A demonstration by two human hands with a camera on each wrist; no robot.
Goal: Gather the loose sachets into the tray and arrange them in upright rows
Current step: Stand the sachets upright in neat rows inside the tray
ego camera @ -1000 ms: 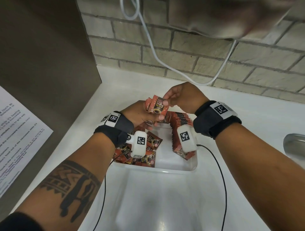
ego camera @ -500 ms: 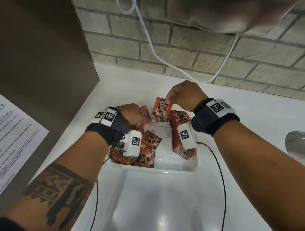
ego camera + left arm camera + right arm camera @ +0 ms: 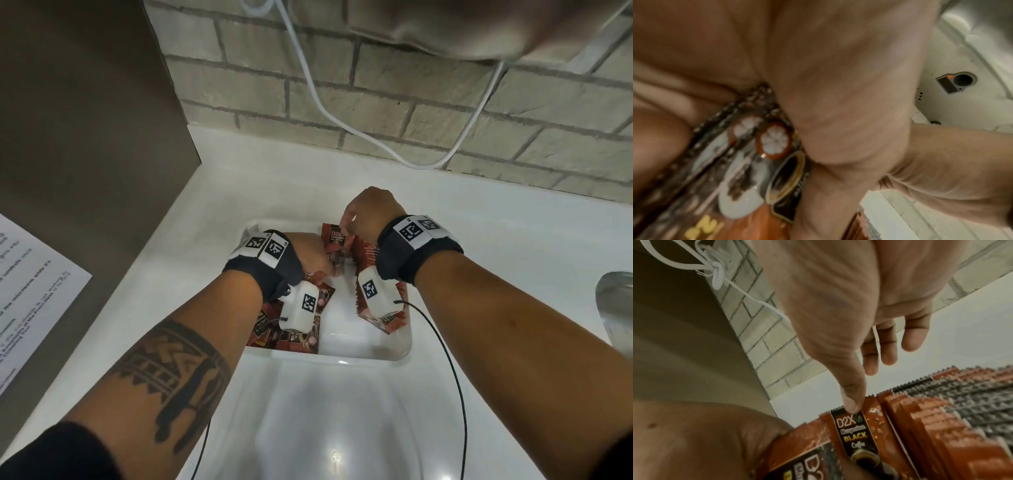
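Note:
A white tray [image 3: 342,357] sits on the white counter. Along its right side stands a row of upright red-brown coffee sachets [image 3: 366,253], also seen in the right wrist view [image 3: 941,410]. Loose sachets [image 3: 291,334] lie flat in its left half, partly hidden under my left wrist. My right hand [image 3: 368,214] pinches the top edge of one sachet [image 3: 855,426] standing at the row's left end, thumb on its front. My left hand [image 3: 310,251] is beside it in the tray, its fingers curled round a few sachets [image 3: 766,154].
A brown cabinet panel [image 3: 85,120] with a printed sheet [image 3: 27,284] rises close on the left. A brick wall with a hanging white cable [image 3: 308,85] stands behind. A metal object [image 3: 616,301] lies at the right edge. Bare white counter [image 3: 325,428] lies in front of the tray.
My right hand took one sachet from the left hand's bunch and lowered it against the upright row. My left hand sank lower into the tray with its sachets.

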